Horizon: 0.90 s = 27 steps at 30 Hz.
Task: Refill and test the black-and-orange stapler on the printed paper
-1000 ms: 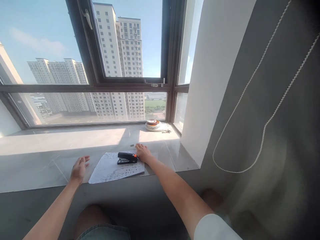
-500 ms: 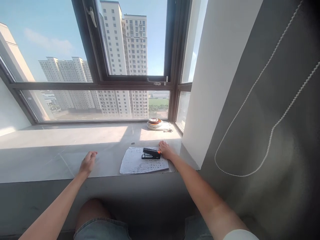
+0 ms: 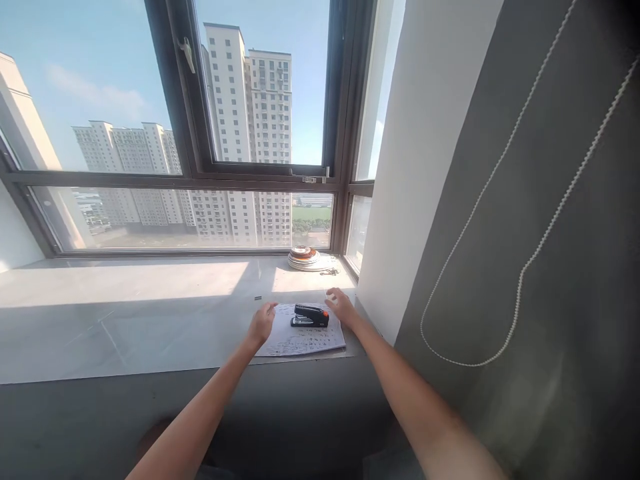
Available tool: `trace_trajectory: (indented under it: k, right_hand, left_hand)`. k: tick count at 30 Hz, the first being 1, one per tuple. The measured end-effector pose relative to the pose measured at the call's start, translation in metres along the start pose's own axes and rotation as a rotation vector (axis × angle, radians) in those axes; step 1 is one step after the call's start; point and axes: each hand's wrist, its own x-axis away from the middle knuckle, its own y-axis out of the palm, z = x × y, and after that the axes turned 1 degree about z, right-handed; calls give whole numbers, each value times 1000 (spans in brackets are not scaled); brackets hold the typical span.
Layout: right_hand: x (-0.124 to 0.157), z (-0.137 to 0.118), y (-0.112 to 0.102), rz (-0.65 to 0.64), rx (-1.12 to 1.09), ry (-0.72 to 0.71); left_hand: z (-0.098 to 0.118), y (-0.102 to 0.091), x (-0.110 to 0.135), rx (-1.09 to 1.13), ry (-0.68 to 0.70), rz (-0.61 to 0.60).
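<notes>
A black stapler [image 3: 311, 315] with an orange end lies on a printed sheet of paper [image 3: 305, 340] near the front right of the window sill [image 3: 125, 313]. My left hand [image 3: 261, 325] rests at the paper's left edge, fingers loosely apart and holding nothing. To the right of the stapler, my right hand [image 3: 341, 307] hovers at the paper's far right corner with fingers spread, close to the stapler's orange end but not gripping it.
A stack of round plates or discs [image 3: 306, 258] sits at the back right of the sill by the window frame. A small dark bit [image 3: 258, 298] lies on the sill behind the paper. A white wall [image 3: 425, 167] and a bead cord [image 3: 525, 267] stand to the right.
My left hand has swung right from the bare sill to the paper's left edge. My right hand has stayed beside the stapler's orange end. The view has shifted a little.
</notes>
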Motion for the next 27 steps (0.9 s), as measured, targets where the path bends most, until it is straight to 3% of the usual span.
trace_trajectory:
  k: [3, 5, 8, 12, 18, 21, 27]
  right_hand:
    - [12, -18, -4, -71, -194, -72]
    - [23, -31, -4, -93, -144, -151]
    - [35, -46, 1, -34, -48, -141]
    - [39, -46, 10, -10, -189, -63]
    - [38, -40, 13, -49, -280, -72]
    - [38, -38, 12, -65, -322, -73]
    - [28, -28, 20, -76, -308, 36]
  left_hand:
    - [-3, 29, 13, -117, -16, 1]
    - [-5, 40, 24, -219, 12, -3]
    - [-5, 46, 32, -396, 38, -35]
    - [0, 42, 28, -450, 13, -51]
    - [12, 35, 10, -343, -56, -54]
    - [15, 38, 5, -248, -27, -40]
    - [8, 36, 4, -41, -62, 53]
